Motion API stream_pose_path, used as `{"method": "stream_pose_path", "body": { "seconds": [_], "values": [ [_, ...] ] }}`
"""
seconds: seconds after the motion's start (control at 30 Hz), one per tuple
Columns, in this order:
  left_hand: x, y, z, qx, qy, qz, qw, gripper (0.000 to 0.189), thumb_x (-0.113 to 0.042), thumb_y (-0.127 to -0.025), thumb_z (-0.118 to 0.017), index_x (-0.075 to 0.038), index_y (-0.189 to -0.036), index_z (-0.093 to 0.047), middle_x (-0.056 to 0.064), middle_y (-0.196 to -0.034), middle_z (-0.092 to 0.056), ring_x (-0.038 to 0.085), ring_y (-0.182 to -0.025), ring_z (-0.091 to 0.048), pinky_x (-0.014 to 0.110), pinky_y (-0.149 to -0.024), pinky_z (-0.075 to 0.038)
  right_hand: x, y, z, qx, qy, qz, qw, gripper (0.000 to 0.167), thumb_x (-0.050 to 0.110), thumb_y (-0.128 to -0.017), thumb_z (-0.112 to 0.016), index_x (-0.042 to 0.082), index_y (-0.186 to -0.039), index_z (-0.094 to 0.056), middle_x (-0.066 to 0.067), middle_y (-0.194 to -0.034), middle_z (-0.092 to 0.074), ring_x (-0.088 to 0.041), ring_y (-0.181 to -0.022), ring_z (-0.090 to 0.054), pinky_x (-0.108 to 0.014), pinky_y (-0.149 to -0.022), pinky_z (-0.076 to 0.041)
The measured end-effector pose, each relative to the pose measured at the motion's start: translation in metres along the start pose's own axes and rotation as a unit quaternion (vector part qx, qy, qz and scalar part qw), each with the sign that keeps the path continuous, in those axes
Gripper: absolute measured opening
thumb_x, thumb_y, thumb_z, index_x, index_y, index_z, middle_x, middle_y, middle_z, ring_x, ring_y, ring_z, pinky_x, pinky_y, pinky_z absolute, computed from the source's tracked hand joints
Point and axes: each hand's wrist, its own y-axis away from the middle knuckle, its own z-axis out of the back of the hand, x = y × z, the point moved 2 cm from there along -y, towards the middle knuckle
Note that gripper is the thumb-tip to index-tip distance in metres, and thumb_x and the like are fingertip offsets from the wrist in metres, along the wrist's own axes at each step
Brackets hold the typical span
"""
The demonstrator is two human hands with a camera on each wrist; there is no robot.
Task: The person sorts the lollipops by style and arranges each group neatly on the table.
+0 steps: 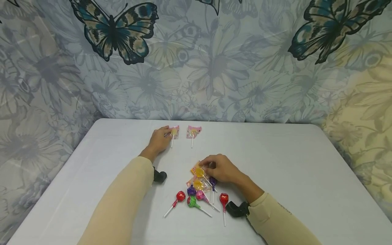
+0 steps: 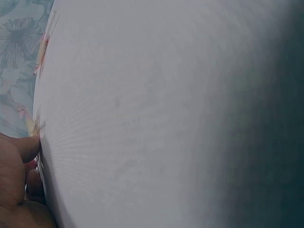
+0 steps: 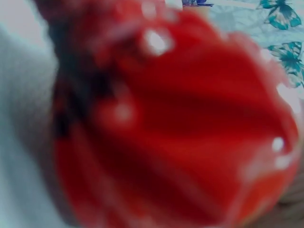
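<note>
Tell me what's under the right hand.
In the head view, fingers of the right hand overlap the wrapper of the farther yellow lollipop. A purple lollipop shows at the hand's near edge. Anything beneath the palm is covered.

Lollipops [image 1: 197, 184] on table [image 1: 291, 163], wall [image 1: 214, 78] behind

Your white counter [image 1: 291, 160] carries two pink-wrapped lollipops [image 1: 193, 132] far off, the left perhaps lifted; nearer, yellow, purple, pink and green lollipops [image 1: 198, 185] cluster, with red lollipops [image 1: 180, 196] left and right.
</note>
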Motion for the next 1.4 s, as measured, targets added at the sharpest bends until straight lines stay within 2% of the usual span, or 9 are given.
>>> {"method": "stream_pose_path", "body": {
  "seconds": [0.3, 0.47, 0.63, 0.83, 1.0, 1.17, 1.4],
  "values": [
    [-0.002, 0.0, 0.0, -0.004, 0.007, 0.0, 1.0, 0.037, -0.01, -0.094, -0.059, 0.0, -0.13, -0.059, 0.01, -0.145, -0.045, 0.035, -0.136, -0.032, 0.041, -0.111, -0.021, -0.003, 0.001, 0.005, -0.013, -0.018, 0.009, 0.9997, 0.026, -0.003, -0.085, -0.066, 0.01, -0.106, -0.073, 0.004, -0.089, -0.062, -0.017, -0.087, -0.058, -0.036, -0.081, -0.052],
    [-0.003, -0.002, 0.0, -0.002, 0.004, -0.002, 1.0, 0.038, -0.011, -0.094, -0.06, -0.001, -0.131, -0.058, 0.01, -0.145, -0.045, 0.035, -0.136, -0.032, 0.041, -0.111, -0.021, -0.003, 0.002, 0.007, -0.003, -0.02, 0.002, 0.9998, 0.025, -0.002, -0.087, -0.064, 0.009, -0.108, -0.073, -0.002, -0.103, -0.068, -0.021, -0.094, -0.062, -0.039, -0.083, -0.052],
    [-0.004, -0.002, 0.001, -0.007, -0.001, -0.013, 0.9999, 0.038, -0.01, -0.094, -0.059, 0.0, -0.13, -0.058, 0.012, -0.144, -0.045, 0.035, -0.136, -0.033, 0.04, -0.111, -0.022, -0.003, 0.002, 0.008, 0.004, -0.029, -0.008, 0.9996, 0.023, -0.001, -0.088, -0.062, 0.007, -0.106, -0.074, -0.005, -0.107, -0.069, -0.017, -0.086, -0.061, -0.034, -0.075, -0.052],
    [-0.005, -0.001, 0.002, -0.006, 0.0, -0.006, 1.0, 0.038, -0.009, -0.094, -0.059, 0.0, -0.131, -0.058, 0.011, -0.144, -0.045, 0.034, -0.136, -0.033, 0.04, -0.111, -0.022, -0.005, 0.001, 0.007, -0.007, -0.029, -0.011, 0.9995, 0.025, -0.001, -0.087, -0.062, 0.008, -0.107, -0.074, -0.003, -0.106, -0.069, -0.013, -0.079, -0.058, -0.028, -0.068, -0.051],
    [-0.005, -0.001, 0.003, -0.01, -0.003, -0.008, 0.9999, 0.037, -0.008, -0.094, -0.059, 0.001, -0.13, -0.058, 0.012, -0.144, -0.046, 0.036, -0.135, -0.034, 0.041, -0.111, -0.022, -0.004, 0.0, 0.009, -0.034, -0.037, -0.005, 0.9987, 0.027, -0.002, -0.083, -0.063, 0.007, -0.106, -0.074, -0.003, -0.103, -0.069, -0.015, -0.072, -0.055, -0.028, -0.059, -0.049],
    [-0.004, 0.0, 0.004, -0.014, -0.004, -0.012, 0.9998, 0.037, -0.007, -0.093, -0.059, 0.002, -0.129, -0.059, 0.013, -0.143, -0.047, 0.036, -0.134, -0.035, 0.041, -0.111, -0.022, -0.002, 0.001, 0.012, -0.069, -0.057, 0.017, 0.9958, 0.026, -0.002, -0.084, -0.065, 0.006, -0.107, -0.074, -0.003, -0.101, -0.07, -0.015, -0.068, -0.057, -0.027, -0.053, -0.047],
    [-0.001, 0.003, 0.0, -0.01, 0.004, -0.011, 0.9999, 0.037, -0.008, -0.093, -0.06, 0.002, -0.129, -0.059, 0.014, -0.143, -0.047, 0.036, -0.134, -0.035, 0.042, -0.111, -0.022, -0.003, 0.003, 0.016, -0.124, -0.086, 0.05, 0.9872, 0.028, -0.004, -0.083, -0.065, 0.005, -0.108, -0.073, -0.004, -0.103, -0.07, -0.016, -0.07, -0.061, -0.028, -0.057, -0.048]
  ]
}}
